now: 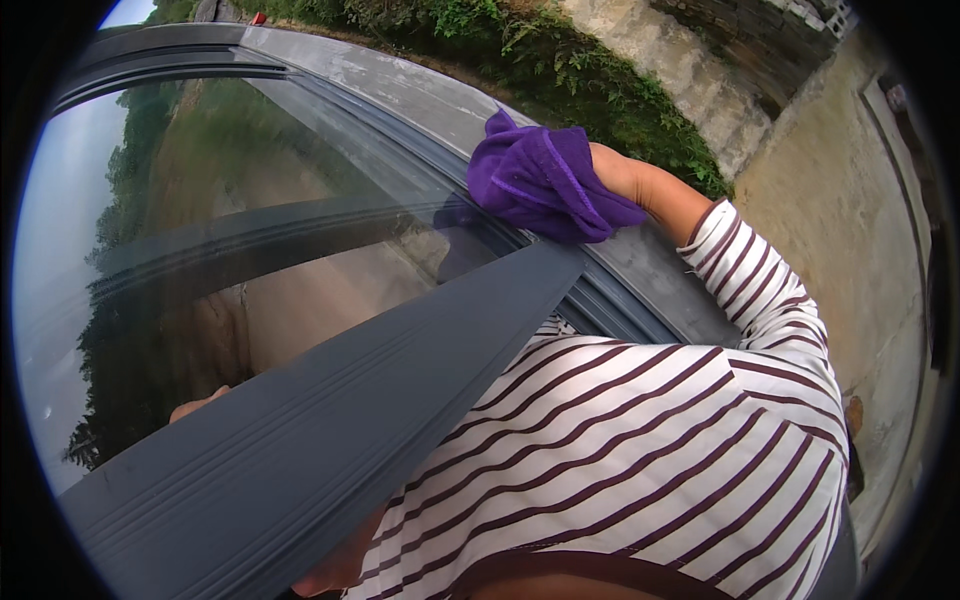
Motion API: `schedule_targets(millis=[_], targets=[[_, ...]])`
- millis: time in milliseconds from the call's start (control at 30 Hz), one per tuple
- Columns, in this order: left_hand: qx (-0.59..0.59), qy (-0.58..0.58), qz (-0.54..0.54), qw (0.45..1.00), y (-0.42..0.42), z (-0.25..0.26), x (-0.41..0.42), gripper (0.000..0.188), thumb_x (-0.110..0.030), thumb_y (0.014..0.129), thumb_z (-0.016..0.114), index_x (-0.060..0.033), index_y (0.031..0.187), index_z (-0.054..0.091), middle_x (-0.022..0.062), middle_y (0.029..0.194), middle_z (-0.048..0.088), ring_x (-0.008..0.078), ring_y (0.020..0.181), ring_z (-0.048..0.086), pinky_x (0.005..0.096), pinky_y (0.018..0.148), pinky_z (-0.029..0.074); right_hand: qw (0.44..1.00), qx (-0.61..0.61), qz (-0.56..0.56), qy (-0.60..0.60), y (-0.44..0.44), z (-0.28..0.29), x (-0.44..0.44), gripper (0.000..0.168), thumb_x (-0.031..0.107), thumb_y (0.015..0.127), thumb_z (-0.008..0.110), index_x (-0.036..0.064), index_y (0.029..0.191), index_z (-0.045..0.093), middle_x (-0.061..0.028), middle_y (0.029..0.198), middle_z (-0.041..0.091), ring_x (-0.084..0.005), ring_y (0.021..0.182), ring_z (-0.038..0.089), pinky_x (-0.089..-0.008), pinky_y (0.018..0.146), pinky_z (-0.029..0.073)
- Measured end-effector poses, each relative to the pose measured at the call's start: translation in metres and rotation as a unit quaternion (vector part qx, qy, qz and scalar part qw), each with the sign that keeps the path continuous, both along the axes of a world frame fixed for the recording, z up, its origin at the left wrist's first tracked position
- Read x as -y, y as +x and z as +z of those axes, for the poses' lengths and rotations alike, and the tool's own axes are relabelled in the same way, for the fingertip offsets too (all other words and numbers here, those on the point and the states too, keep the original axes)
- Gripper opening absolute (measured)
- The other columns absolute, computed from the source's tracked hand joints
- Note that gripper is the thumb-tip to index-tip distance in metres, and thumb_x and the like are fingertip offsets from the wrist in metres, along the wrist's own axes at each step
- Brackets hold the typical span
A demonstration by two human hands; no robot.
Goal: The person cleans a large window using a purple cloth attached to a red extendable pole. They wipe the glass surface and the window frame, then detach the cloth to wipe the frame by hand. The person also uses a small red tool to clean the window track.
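Observation:
My right hand (pixel 613 171) is largely covered by a bunched purple cloth (pixel 551 180). The cloth lies against the dark grey metal window track (pixel 450 169) and the stone or concrete sill, by the upper end of a wide dark grey sash frame (pixel 322 382). Only the fingertips of my left hand (pixel 199 405) show, curled over the far edge of that sash frame at lower left; the frame hides the rest of the hand. Beside the frame, a glass pane (pixel 247 172) reflects trees, sky and a blurred arm or hand.
Outside the grey sill (pixel 397 79) are green plants (pixel 600 97), a rough stone or concrete ledge (pixel 675 67) and a concrete ground strip (pixel 832 187). A small red object (pixel 259 19) sits at the sill's far end. The sash frame crosses close before my striped shirt.

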State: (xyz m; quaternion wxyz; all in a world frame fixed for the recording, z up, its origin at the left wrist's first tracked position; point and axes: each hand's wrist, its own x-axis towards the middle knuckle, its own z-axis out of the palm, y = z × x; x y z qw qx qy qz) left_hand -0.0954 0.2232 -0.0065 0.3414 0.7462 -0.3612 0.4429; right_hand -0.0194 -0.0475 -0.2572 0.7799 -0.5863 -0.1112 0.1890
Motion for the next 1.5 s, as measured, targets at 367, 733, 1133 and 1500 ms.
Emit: schedule_targets(millis=[367, 733, 1133, 1500], targets=[[-0.147, -0.171, -0.055, 0.973, 0.009, -0.018, -0.015, 0.068, -0.041, 0.094, 0.052, -0.0020, 0.144, 0.027, 0.0141, 0.140, 0.039, 0.0243, 0.121, 0.047, 0.0334, 0.095, 0.047, 0.933, 0.321, -0.105, 0.126, -0.040, 0.114, -0.024, 0.046, 0.030, 0.089, 0.059, 0.000, 0.123, 0.055, -0.0133, 0.114, 0.062, -0.0231, 0.106, 0.060, -0.0353, 0.094, 0.047], [-0.134, -0.075, 0.007, 0.988, -0.004, 0.006, 0.038, 0.066, -0.052, 0.092, 0.053, 0.0063, 0.123, 0.045, 0.0125, 0.097, 0.061, 0.0164, 0.074, 0.060, 0.0256, 0.064, 0.050, 0.835, 0.477, -0.259, -0.087, -0.069, 0.119, -0.063, 0.033, 0.020, 0.083, 0.062, 0.004, 0.112, 0.057, -0.0086, 0.106, 0.060, -0.0283, 0.091, 0.055, -0.0352, 0.079, 0.046], [-0.315, -0.145, -0.184, 0.920, -0.020, 0.014, -0.013, 0.060, -0.047, 0.099, 0.038, 0.0077, 0.122, 0.050, 0.0185, 0.108, 0.061, 0.0067, 0.049, 0.046, 0.0177, 0.040, 0.042, 0.843, 0.372, -0.332, -0.202, -0.125, 0.065, -0.055, 0.043, 0.017, 0.080, 0.069, -0.001, 0.116, 0.055, -0.0160, 0.108, 0.061, -0.0313, 0.100, 0.061, -0.0341, 0.088, 0.047], [-0.274, -0.317, -0.138, 0.897, -0.033, 0.036, -0.134, 0.053, -0.042, 0.102, 0.035, 0.0051, 0.108, 0.060, 0.0102, 0.081, 0.063, 0.0045, 0.041, 0.042, 0.0140, 0.034, 0.037, 0.736, 0.550, -0.371, -0.134, -0.074, 0.235, -0.058, 0.066, 0.011, 0.078, 0.075, 0.000, 0.135, 0.045, -0.0116, 0.124, 0.059, -0.0184, 0.109, 0.060, -0.0281, 0.095, 0.045]])
